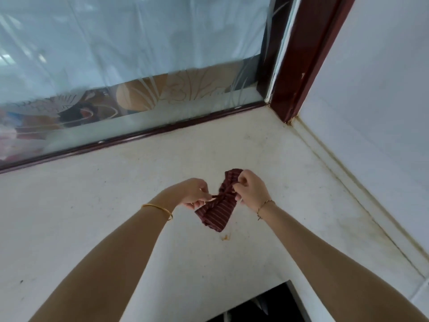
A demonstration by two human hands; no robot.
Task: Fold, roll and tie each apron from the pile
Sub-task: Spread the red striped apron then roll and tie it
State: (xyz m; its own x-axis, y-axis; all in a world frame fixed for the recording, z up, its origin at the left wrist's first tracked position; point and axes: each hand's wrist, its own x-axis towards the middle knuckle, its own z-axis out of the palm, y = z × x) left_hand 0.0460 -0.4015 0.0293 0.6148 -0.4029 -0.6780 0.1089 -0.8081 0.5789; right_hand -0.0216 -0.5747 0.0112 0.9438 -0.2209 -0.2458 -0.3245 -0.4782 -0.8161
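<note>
Both arms reach forward over a white countertop (97, 205), and the rolled apron (219, 205) sits between the two hands, held just above or against the surface; which of the two cannot be told. The apron is dark red with thin pale stripes, bundled into a short roll that is cinched at its middle, so it flares out at both ends. Its far end rises beside the knuckles of the right hand (251, 190), and its near end hangs below and between the wrists, closer to the person than either hand.

The left hand (195, 194) is nearly closed, thumb and fingertips pinched on a thin strip of the same cloth, the apron tie (214, 195), which runs from that pinch across to the waist of the roll. The right hand is curled shut too, fingers bent down onto the middle of the roll at its right side, pinching cloth there; whether it grips the other end of the tie or the roll itself is too small to tell. The hands stand close together, with only the cinched waist of the bundle between them.

A gold bangle (159, 210) rings the left wrist and a thin chain bracelet (264, 206) the right. Just nearer than the apron's lower end, a small orange stain (225, 237) marks the countertop.
</note>
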